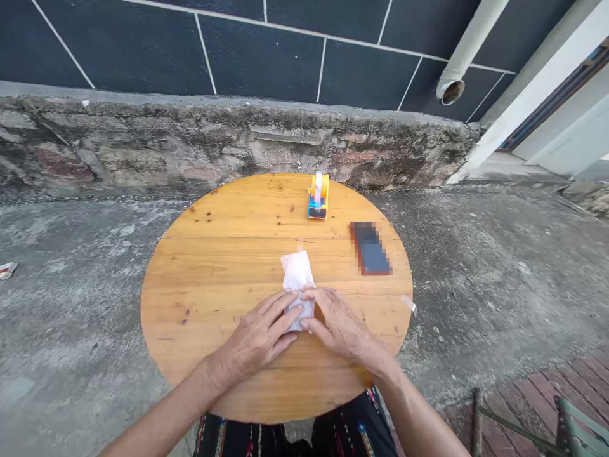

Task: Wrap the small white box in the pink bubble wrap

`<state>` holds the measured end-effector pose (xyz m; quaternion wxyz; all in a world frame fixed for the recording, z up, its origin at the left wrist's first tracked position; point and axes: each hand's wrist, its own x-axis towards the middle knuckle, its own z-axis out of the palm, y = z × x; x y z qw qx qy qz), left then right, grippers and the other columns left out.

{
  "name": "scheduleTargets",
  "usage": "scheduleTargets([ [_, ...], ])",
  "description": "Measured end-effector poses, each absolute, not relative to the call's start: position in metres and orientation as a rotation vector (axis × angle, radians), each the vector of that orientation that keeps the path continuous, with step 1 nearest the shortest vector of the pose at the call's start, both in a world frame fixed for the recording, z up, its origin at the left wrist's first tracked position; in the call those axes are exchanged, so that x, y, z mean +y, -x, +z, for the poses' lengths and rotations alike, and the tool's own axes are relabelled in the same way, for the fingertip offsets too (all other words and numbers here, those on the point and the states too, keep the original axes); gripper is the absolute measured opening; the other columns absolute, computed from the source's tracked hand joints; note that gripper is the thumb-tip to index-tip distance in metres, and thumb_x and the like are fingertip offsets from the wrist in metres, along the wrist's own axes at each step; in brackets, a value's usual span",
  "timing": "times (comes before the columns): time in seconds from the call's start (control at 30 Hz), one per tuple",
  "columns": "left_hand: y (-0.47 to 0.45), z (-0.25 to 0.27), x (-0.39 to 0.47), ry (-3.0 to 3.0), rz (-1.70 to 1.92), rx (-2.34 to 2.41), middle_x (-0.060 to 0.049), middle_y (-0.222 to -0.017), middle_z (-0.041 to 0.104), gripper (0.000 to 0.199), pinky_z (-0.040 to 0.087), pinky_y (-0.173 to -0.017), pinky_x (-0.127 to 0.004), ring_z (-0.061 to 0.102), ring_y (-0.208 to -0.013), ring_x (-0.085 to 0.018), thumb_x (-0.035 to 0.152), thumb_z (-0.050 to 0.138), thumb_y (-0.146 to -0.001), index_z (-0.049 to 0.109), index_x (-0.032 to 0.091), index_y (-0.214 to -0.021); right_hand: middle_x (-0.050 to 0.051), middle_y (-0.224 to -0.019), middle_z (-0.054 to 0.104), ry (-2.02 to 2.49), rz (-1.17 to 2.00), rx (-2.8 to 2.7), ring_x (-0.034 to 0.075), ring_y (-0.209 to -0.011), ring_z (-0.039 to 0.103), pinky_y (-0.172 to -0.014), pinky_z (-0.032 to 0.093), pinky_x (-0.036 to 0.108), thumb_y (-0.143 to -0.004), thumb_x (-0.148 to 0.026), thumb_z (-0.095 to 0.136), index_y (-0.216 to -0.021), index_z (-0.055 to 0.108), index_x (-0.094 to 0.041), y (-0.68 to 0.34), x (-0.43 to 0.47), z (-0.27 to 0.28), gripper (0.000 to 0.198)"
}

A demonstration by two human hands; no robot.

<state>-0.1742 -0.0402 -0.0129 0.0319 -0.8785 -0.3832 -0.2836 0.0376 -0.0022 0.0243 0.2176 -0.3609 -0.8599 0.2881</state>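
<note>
A small white paper packet, pinkish at its far left corner, lies on the round wooden table in front of me. My left hand rests over its left side, fingers stretched and spread, with several fingertips on the paper. From the right, my right hand curves round the near part, thumb and forefinger pressed on the packet. What is inside the packet is hidden. Beyond it, near the far edge, stands a blue and yellow tape dispenser with a strip of clear tape over its top.
A dark, pixelated slab with a reddish edge lies at the table's right. A clear tape strip hangs off the right edge. Behind the table runs a low stone ledge under a dark tiled wall. A metal frame stands at lower right.
</note>
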Motion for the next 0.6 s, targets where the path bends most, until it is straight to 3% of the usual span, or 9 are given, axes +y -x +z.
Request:
scheduleTargets([
  [0.13, 0.175, -0.014, -0.039, 2.67, -0.779, -1.143, -0.017, -0.132, 0.054, 0.037, 0.05, -0.1, -0.043, 0.051, -0.124, -0.029, 0.021, 0.056, -0.089, 0.053, 0.013, -0.125, 0.008, -0.124, 0.058, 1.001, 0.793, -2.381, 0.023, -0.118, 0.05, -0.1, 0.04, 0.042, -0.088, -0.023, 0.059, -0.123, 0.045, -0.022, -0.038, -0.002, 0.022, 0.038],
  [0.4, 0.171, -0.012, -0.038, 2.67, -0.801, -1.136, -0.013, -0.126, 0.059, 0.034, 0.049, -0.102, -0.042, 0.051, -0.121, -0.027, 0.016, 0.055, -0.09, 0.055, 0.012, -0.123, 0.011, -0.137, 0.05, 0.998, 0.512, -2.423, 0.024, -0.13, 0.04, -0.107, 0.032, 0.045, -0.09, -0.025, 0.056, -0.131, 0.045, -0.019, -0.037, -0.007, 0.017, 0.043],
  [0.6, 0.167, -0.004, -0.038, 2.757, -0.869, -1.26, -0.014, -0.126, 0.056, 0.032, 0.048, -0.102, -0.041, 0.05, -0.12, -0.025, 0.017, 0.053, -0.09, 0.054, 0.013, -0.122, 0.01, -0.127, 0.057, 1.083, 0.391, -2.422, 0.027, -0.114, 0.049, -0.096, 0.038, 0.045, -0.091, -0.028, 0.055, -0.128, 0.052, -0.019, -0.034, -0.012, 0.016, 0.038],
])
